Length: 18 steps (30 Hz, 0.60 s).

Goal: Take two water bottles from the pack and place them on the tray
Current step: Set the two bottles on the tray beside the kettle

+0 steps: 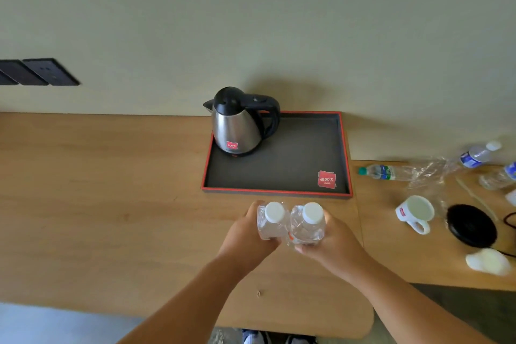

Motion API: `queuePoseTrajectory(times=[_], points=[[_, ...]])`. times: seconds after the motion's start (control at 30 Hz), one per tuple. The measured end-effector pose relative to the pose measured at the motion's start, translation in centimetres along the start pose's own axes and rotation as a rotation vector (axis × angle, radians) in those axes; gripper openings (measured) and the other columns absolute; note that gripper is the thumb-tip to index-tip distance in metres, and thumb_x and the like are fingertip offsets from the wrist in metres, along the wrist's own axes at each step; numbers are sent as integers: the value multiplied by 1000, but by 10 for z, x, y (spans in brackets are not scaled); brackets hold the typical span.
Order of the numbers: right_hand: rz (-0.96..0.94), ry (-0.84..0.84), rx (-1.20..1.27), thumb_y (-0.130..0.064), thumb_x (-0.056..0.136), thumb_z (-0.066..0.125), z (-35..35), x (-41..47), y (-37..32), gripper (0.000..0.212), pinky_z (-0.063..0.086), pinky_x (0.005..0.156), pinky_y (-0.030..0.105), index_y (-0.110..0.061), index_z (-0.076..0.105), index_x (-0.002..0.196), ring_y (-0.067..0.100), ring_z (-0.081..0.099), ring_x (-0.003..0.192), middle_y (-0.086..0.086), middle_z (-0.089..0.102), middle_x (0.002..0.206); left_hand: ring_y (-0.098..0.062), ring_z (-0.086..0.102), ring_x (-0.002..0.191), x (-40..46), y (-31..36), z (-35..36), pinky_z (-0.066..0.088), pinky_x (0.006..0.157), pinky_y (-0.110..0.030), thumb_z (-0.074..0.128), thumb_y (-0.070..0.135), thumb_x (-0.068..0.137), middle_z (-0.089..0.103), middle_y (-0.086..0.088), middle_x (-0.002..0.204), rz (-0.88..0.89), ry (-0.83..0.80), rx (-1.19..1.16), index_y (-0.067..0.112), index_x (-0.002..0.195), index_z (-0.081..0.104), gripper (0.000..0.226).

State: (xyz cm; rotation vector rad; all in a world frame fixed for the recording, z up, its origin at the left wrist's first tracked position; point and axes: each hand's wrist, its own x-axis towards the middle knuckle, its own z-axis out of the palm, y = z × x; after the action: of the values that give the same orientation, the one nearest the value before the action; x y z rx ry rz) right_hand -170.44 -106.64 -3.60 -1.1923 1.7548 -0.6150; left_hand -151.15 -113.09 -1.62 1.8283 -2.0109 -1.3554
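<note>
Clear plastic, white-capped: two water bottles, upright and side by side, touching or nearly so, carried above the wooden desk (111, 190) just short of the tray's near rim.

Left hand (248, 234): fingers wrapped round the left bottle (269, 222) from its outer side, closed on the body below the cap.

Right hand (332, 240): closed likewise on the right bottle (308, 223), thumb across the near face.

Step in hand, as judged: both bottles are out of the pack and in transit; placing is not yet done.

Tray (279, 191): dark rectangular bed with a raised red edge, lying just beyond the bottles. A steel kettle (237, 126) with black lid and handle fills the far-left corner; a red logo (326, 179) marks the near-right corner. The middle and right of the bed lie bare.

Next move, as judged: lift the bottle bases over the near rim, carry forward, and set both down on the bare bed right of the kettle, letting go only once each stands flat.

Edges: the raised rim could catch a low base; the kettle handle juts toward the open bed.

Beyond, on the right: torn clear pack wrap (427, 173) with loose bottles, a white mug (416, 212), a black kettle base (472, 225), well apart from the route.
</note>
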Motion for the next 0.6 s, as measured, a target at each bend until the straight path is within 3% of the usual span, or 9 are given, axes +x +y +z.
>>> queuePoseTrajectory(times=[0.1, 0.27, 0.47, 0.53, 0.6], points=[[11, -2, 13, -8, 70, 85, -5, 5, -4, 57, 53, 72, 13, -48, 64, 105, 5, 70, 89, -21, 74, 103, -20, 69, 100, 4, -3, 3, 59, 87, -39, 77, 29, 75, 72, 9, 109, 10, -7, -1, 30, 123, 52, 55], [-1, -26, 24, -4, 73, 82, -4, 6, -11, 62, 51, 72, 8, -57, 62, 97, -2, 69, 92, -28, 73, 102, -16, 70, 91, -2, -9, 6, 60, 80, -35, 76, 32, 75, 72, 12, 101, -1, -6, -13, 35, 120, 48, 53], [59, 7, 94, -5, 73, 79, 2, 3, -13, 63, 60, 86, 38, -54, 58, 107, 13, 72, 96, -13, 76, 102, -12, 69, 89, -3, -11, 8, 59, 75, -30, 72, 29, 73, 69, 17, 100, -14, -26, -31, 40, 122, 45, 57], [82, -57, 84, -3, 72, 82, -3, 0, -16, 75, 59, 94, 44, -54, 54, 120, 15, 69, 111, -13, 73, 116, -13, 68, 95, -4, -14, 7, 61, 83, -36, 70, 19, 71, 67, 18, 109, -15, -74, -49, 42, 129, 42, 68], [98, -149, 28, -14, 70, 90, -14, -5, -24, 104, 45, 115, 42, -51, 32, 149, 13, 43, 145, -13, 42, 159, -15, 65, 105, -4, -20, 4, 62, 83, -38, 65, 9, 67, 59, 13, 131, -21, -144, -87, 43, 145, 30, 91]])
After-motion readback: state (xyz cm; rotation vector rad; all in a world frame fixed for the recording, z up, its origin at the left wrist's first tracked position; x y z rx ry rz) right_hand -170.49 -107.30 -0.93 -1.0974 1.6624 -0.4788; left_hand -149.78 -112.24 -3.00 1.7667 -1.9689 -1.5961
